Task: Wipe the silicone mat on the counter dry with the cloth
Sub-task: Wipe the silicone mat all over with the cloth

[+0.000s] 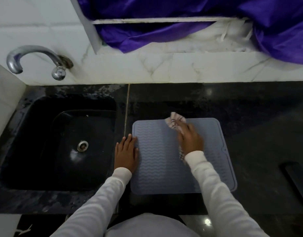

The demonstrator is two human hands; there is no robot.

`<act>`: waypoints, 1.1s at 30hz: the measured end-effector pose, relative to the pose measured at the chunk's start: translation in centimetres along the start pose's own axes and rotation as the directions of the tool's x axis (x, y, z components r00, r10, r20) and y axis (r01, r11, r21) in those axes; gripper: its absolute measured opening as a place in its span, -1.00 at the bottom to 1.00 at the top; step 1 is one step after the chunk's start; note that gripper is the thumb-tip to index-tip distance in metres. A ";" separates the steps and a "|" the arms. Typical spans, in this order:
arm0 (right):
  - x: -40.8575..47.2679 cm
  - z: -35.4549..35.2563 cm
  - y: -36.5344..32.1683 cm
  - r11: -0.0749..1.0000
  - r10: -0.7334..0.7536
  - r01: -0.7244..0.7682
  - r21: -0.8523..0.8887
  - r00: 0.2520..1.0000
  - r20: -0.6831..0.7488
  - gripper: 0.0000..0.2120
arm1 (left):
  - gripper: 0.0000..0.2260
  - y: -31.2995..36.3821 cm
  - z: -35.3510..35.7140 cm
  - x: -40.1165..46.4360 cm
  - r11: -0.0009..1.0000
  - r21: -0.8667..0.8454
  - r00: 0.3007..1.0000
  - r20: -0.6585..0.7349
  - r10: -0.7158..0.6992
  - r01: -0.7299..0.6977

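A grey-blue silicone mat (157, 161) with wavy ridges lies flat on the black counter, right of the sink. My right hand (190, 139) is blurred with motion and grips a pale checked cloth (174, 121), pressed onto the mat near its far edge. Part of the cloth trails under my wrist. My left hand (126, 152) lies flat with fingers together, palm down on the mat's left edge and the counter beside it. It holds nothing.
A black sink (36, 127) with a metal drain sits to the left, under a chrome tap (34, 57). A dark flat object (297, 180) lies on the counter (258, 125) at the right. Purple fabric (181, 19) hangs over the marble ledge behind.
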State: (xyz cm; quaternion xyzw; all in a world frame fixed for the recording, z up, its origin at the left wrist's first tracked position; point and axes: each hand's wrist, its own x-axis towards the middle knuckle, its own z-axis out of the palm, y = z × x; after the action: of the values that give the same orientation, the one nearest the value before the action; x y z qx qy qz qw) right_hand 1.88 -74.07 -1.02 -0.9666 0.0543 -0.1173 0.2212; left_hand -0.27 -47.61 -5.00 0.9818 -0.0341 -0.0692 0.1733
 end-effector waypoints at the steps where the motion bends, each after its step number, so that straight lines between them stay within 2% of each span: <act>1: 0.5 1.1 -2.3 0.999 -0.049 0.048 0.012 0.998 0.042 -0.57 | -0.51 0.0 -0.3 0.2 1.000 0.008 1.000 0.019 -0.004 0.004; 4: 1.7 4.6 -8.1 0.990 -0.139 0.141 0.009 0.960 0.242 -0.59 | -0.49 0.3 -0.8 1.3 0.998 0.055 1.000 0.009 -0.018 0.018; 7: 2.0 7.3 -11.1 0.984 -0.128 0.170 -0.055 0.883 0.452 -0.56 | -0.48 0.5 -1.0 3.0 0.996 0.088 0.999 -0.036 -0.021 0.024; 10: 2.1 7.6 -11.3 0.967 -0.101 0.206 -0.151 0.851 0.516 -0.48 | -0.46 0.2 -0.6 3.8 0.989 0.131 0.998 -0.019 0.066 -0.063; 13: 2.9 7.6 -9.8 0.946 -0.142 0.267 -0.184 0.851 0.505 -0.47 | -0.46 -0.4 0.2 3.7 0.989 0.130 0.997 0.027 0.069 -0.072; 17: 3.4 6.2 -7.1 0.945 -0.105 0.239 -0.224 0.868 0.485 -0.53 | -0.48 -0.8 0.6 3.9 0.988 0.127 0.996 0.021 0.086 -0.088; 22: 3.7 3.0 -1.7 0.953 0.029 0.094 -0.290 0.919 0.394 -0.55 | -0.49 -1.1 0.9 3.8 0.991 0.114 0.998 -0.001 0.066 -0.065; 28: 3.4 -0.4 6.1 0.940 0.220 -0.128 -0.318 0.936 0.275 -0.58 | -0.50 -0.9 0.7 3.6 0.990 0.122 0.997 -0.006 0.076 -0.074; 33: 3.7 -2.9 11.1 0.857 0.473 -0.421 -0.297 0.871 0.130 -0.60 | -0.48 -0.6 0.3 3.5 0.990 0.126 0.998 0.013 0.068 -0.069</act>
State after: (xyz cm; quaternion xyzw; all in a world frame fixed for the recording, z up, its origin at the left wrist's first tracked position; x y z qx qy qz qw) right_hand 4.09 -85.85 -2.63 -0.9544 0.2709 0.0427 0.1185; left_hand 3.14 -47.44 -5.95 0.9888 -0.0727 -0.0650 0.1129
